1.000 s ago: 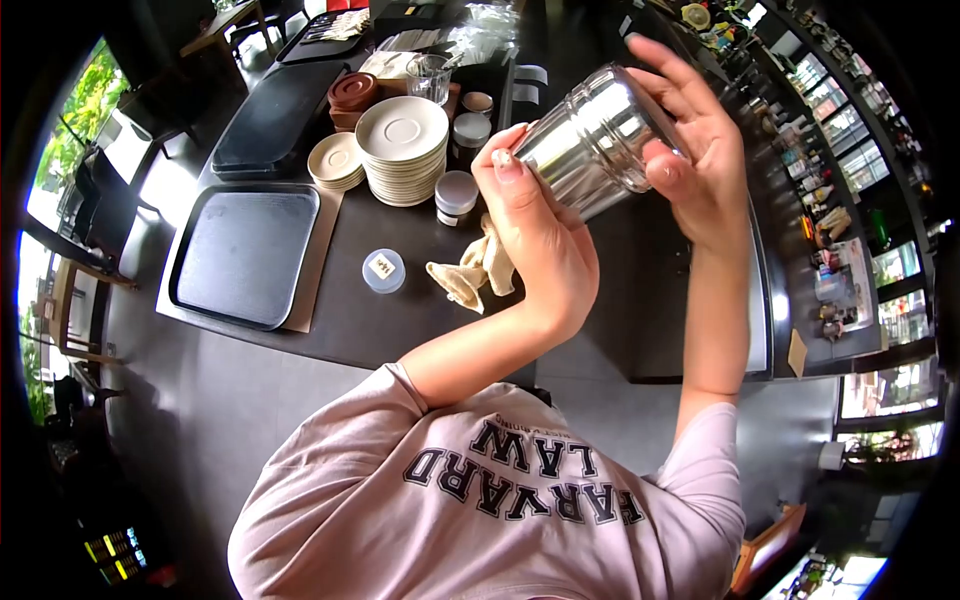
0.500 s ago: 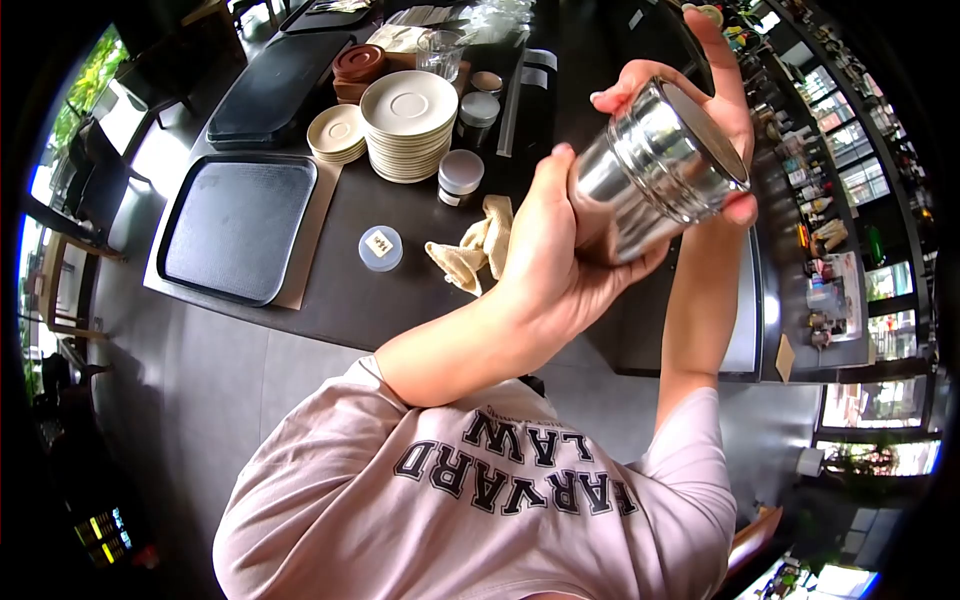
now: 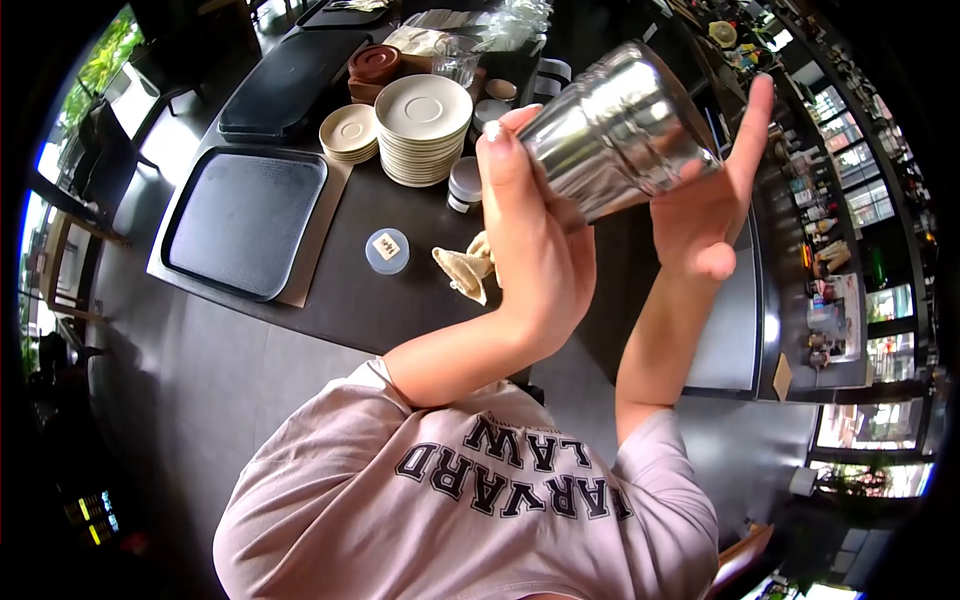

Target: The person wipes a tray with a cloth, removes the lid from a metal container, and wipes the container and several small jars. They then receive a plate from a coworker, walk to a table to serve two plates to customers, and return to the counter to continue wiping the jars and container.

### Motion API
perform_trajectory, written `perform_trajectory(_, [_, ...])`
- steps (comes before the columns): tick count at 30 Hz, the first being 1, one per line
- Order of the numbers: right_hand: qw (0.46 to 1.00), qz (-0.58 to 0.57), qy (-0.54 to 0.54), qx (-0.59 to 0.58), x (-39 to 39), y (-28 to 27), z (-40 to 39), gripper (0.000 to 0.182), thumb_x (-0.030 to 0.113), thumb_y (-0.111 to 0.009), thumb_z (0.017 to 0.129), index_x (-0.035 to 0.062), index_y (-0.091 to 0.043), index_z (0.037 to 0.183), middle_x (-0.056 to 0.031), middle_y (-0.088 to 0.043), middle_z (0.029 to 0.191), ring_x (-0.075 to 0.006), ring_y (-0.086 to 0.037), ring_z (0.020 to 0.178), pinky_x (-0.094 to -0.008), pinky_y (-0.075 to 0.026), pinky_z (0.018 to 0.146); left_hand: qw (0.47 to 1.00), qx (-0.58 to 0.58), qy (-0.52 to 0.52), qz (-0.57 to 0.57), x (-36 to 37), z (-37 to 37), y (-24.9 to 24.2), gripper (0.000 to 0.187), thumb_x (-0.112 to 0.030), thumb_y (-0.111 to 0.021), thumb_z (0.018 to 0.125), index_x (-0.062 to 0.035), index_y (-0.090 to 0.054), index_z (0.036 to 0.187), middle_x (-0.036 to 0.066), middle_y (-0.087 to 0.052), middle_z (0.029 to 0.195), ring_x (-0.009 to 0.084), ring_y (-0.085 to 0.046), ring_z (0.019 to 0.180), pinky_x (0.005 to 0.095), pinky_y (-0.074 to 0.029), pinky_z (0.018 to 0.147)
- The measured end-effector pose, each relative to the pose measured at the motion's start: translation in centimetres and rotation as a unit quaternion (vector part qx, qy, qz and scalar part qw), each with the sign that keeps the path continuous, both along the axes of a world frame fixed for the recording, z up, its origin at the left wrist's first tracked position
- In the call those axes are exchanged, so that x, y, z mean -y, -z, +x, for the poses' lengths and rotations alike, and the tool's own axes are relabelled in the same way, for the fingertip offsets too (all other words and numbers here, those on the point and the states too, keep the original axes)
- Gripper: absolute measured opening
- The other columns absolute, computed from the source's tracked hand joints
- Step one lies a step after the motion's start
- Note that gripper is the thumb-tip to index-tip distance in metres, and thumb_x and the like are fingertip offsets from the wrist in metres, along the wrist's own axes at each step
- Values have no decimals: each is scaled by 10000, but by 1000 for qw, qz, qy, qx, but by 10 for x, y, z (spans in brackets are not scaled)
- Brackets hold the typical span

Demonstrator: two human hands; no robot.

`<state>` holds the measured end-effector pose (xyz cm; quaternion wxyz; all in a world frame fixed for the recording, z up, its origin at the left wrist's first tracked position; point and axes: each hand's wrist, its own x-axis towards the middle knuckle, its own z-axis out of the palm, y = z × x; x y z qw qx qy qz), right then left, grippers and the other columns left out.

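A shiny stainless steel canister [image 3: 620, 135] is up in the air in front of me, tilted, with ridged rings around its upper part. My left hand [image 3: 540, 235] wraps around its lower end. My right hand [image 3: 702, 215] is at the canister's other end, fingers spread and thumb apart, with its palm partly hidden behind the metal. Beneath my left hand, a crumpled beige cloth [image 3: 463, 272] lies on the dark table [image 3: 345, 300]. Left of the cloth sits a round translucent lid [image 3: 387, 251] with a small handwritten label.
A black tray [image 3: 245, 222] rests at the table's left side, with more trays [image 3: 290, 85] behind. Stacked saucers [image 3: 424, 108], smaller plates [image 3: 350, 130] and lidded jars [image 3: 465, 183] stand farther back. Brown round items [image 3: 374, 62] and a clear glass [image 3: 456, 62] are beyond.
The canister has moved up and slightly left, tipping more onto its side. My right hand has slid lower and its fingers have come off the canister's side.
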<state>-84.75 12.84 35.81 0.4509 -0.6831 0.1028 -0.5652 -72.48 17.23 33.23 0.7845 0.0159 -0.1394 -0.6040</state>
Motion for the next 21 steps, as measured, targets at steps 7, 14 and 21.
perform_trajectory(7, [995, -36, 74, 57, -8, 7, 24, 1287, 567, -755, 589, 55, 98, 1405, -301, -481, 1158, -398, -500, 1089, -473, -393, 949, 998, 33, -56, 18, -3, -18, 9, 375, -387, -343, 961, -48, -396, 1111, 90, -498, 1051, 149, -517, 958, 284, -435, 841])
perform_trajectory(14, [996, -43, 67, -50, -2, 0, 6, 1321, 500, -809, 555, -44, 62, 1385, -280, -497, 1106, -347, -545, 1025, -469, -393, 959, 958, -14, 246, 149, -15, -7, -1, 412, -410, -293, 940, -71, -445, 1118, 109, -542, 1041, 230, -572, 920, 360, -474, 810])
perform_trajectory(21, [989, 114, -81, -54, -18, -22, 5, 836, 153, -551, 852, 81, 58, 1421, -271, -494, 1115, -324, -536, 1030, -445, -453, 902, 831, -134, 517, 159, -13, 1, 11, 521, -451, -251, 925, -40, -395, 1211, 163, -509, 1145, 260, -549, 983, 402, -486, 784])
